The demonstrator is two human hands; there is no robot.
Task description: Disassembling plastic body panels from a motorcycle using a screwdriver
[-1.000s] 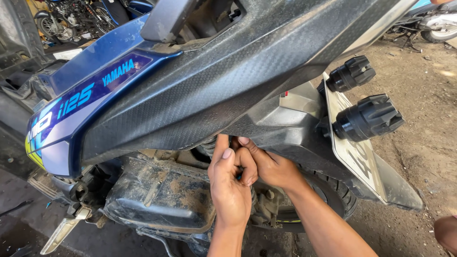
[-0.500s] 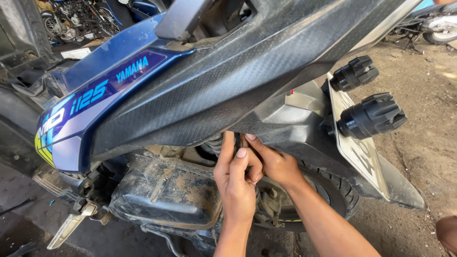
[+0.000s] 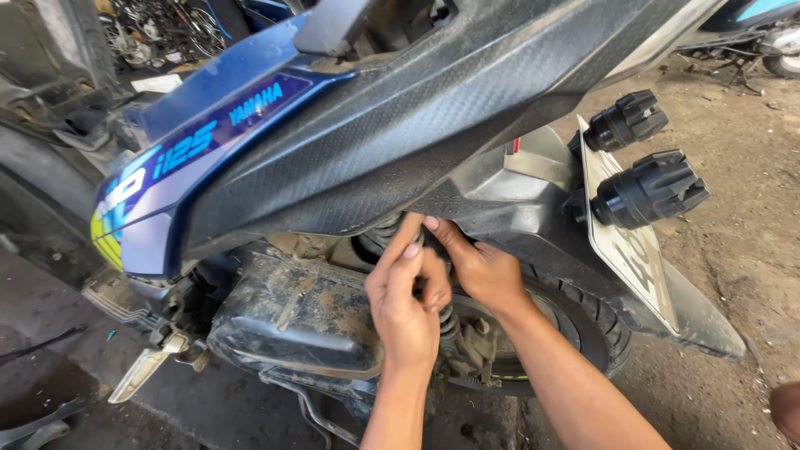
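Bare, dusty ground (image 3: 733, 275) of an open workshop is seen behind a scooter, with other parked machines and scrap glimpsed at the top edges of the head view. A dark textured side panel (image 3: 433, 133) of the scooter is seen crossing the frame from lower left up to upper right, with a blue panel (image 3: 192, 158) set ahead of it. At the tail, a pale number plate (image 3: 625, 242) and two black cylindrical fittings (image 3: 646, 190) are mounted.

Both hands are raised under the lower edge of the side panel, above the rear wheel (image 3: 583, 317). The left hand (image 3: 404, 304) is held loosely curled, its index finger stretched up to the panel's underside. The right hand (image 3: 483, 271) is brought in from the right, its fingertips laid against the same spot and touching the left hand. Whether anything small is pinched between them cannot be told, as that point is hidden by the fingers.

The rear shock absorber (image 3: 446, 321) is found directly behind and between the hands, nearer the left one. Its long axis is set close to upright, leaning slightly, with the upper end pointing towards the fingertips and the lower end towards the grimy engine casing (image 3: 300, 321) and wheel hub.
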